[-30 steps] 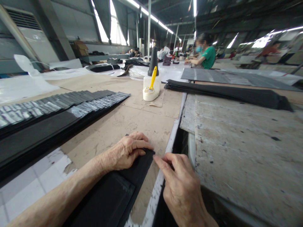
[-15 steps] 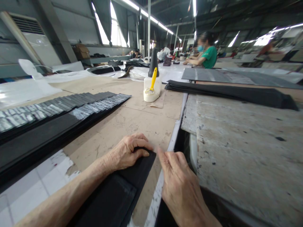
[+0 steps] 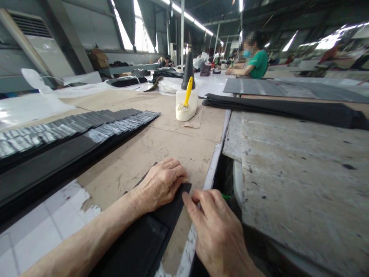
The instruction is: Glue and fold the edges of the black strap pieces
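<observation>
A long black piece of sheet material [image 3: 135,238], perhaps fabric or leather, lies at a slant on the brown paper covering the table, with another flat black layer on its near part. My left hand [image 3: 164,181] rests over its far end, fingers curled and pressed together on the material. At the right edge, near the far corner, my right hand [image 3: 217,223] is closed with thumb and forefinger at the rim of the piece. The fingertips partly hide how much of the edge is gripped.
Overlapping black strips with shiny, whitish ends [image 3: 57,130] lie at left. A white glue container [image 3: 186,111] holds a yellow brush [image 3: 188,92]. Black strips [image 3: 276,109] lie across the worn board [image 3: 300,173] at right, beyond a gap. A person in green [image 3: 259,63] works farther back.
My left hand has shifted slightly, its fingers now more curled over the black piece. My right thumb has moved left and down onto the piece's edge. The view has shifted slightly.
</observation>
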The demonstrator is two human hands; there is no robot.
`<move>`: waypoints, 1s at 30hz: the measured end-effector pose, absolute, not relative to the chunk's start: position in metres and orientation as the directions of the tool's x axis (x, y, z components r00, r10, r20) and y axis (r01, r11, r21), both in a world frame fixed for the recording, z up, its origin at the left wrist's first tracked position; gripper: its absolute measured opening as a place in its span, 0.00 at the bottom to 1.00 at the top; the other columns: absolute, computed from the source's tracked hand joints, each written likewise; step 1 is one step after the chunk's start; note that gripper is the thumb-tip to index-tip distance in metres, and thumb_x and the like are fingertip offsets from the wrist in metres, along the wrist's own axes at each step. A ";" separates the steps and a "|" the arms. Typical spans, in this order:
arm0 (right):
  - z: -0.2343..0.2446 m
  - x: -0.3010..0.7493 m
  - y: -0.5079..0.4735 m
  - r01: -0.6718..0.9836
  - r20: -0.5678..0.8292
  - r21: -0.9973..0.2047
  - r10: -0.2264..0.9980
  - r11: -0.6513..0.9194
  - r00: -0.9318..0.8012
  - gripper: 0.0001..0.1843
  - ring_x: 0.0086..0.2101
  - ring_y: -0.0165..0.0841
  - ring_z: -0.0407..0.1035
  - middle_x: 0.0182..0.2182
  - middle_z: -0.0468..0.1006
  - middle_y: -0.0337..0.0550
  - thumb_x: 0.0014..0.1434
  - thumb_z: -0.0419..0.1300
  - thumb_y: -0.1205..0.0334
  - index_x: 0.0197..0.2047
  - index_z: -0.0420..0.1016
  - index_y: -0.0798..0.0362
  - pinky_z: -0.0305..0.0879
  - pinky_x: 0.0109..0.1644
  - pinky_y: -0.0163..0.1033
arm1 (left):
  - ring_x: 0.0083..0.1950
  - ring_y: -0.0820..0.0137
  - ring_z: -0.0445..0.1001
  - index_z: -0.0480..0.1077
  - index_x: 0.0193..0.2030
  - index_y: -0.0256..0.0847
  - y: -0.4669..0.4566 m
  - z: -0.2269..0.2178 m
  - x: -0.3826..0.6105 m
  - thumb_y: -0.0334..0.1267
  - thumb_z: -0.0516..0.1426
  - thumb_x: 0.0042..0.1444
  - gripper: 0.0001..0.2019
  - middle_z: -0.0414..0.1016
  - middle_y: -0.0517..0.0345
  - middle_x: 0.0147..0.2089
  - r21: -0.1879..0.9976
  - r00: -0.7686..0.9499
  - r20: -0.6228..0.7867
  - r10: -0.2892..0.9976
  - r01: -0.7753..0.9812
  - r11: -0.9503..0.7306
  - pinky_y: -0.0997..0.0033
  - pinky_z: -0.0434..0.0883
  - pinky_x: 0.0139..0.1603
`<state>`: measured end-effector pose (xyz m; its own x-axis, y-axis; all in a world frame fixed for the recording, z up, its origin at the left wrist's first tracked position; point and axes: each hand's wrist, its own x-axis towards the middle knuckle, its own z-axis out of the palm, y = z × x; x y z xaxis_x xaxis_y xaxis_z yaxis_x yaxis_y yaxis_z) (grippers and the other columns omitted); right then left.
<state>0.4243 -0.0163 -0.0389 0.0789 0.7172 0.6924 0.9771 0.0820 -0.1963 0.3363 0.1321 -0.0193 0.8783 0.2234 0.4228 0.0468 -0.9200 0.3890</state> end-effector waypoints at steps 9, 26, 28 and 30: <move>-0.038 0.426 -0.019 0.984 0.686 -0.168 0.725 0.064 0.070 0.16 0.33 0.34 0.61 0.32 0.71 0.48 0.61 0.46 0.71 0.44 0.74 0.61 0.63 0.36 0.39 | 0.36 0.72 0.68 0.70 0.33 0.35 0.137 -0.016 0.336 0.33 0.51 0.59 0.08 0.68 0.57 0.31 0.667 0.885 0.319 0.340 0.045 -0.744 0.73 0.65 0.39; -0.039 0.427 -0.020 0.991 0.683 -0.128 0.722 -0.036 0.115 0.18 0.33 0.36 0.60 0.31 0.70 0.50 0.60 0.44 0.72 0.44 0.74 0.63 0.62 0.33 0.42 | 0.35 0.73 0.69 0.75 0.34 0.38 0.137 -0.017 0.331 0.27 0.52 0.54 0.10 0.70 0.56 0.32 0.639 0.874 0.421 0.245 -0.094 -0.763 0.74 0.67 0.37; -0.038 0.427 -0.021 0.991 0.668 -0.127 0.735 -0.041 0.116 0.18 0.34 0.36 0.60 0.31 0.70 0.50 0.60 0.44 0.72 0.44 0.74 0.63 0.62 0.33 0.42 | 0.35 0.74 0.69 0.75 0.35 0.38 0.137 -0.016 0.330 0.26 0.51 0.54 0.11 0.69 0.56 0.32 0.616 0.874 0.427 0.231 -0.094 -0.782 0.75 0.67 0.36; -0.039 0.426 -0.021 0.988 0.673 -0.140 0.726 -0.061 0.140 0.18 0.34 0.36 0.60 0.32 0.70 0.49 0.61 0.44 0.72 0.44 0.74 0.62 0.61 0.34 0.42 | 0.35 0.74 0.68 0.75 0.35 0.38 0.136 -0.016 0.329 0.26 0.50 0.55 0.12 0.69 0.56 0.32 0.585 0.875 0.436 0.212 -0.096 -0.805 0.75 0.67 0.36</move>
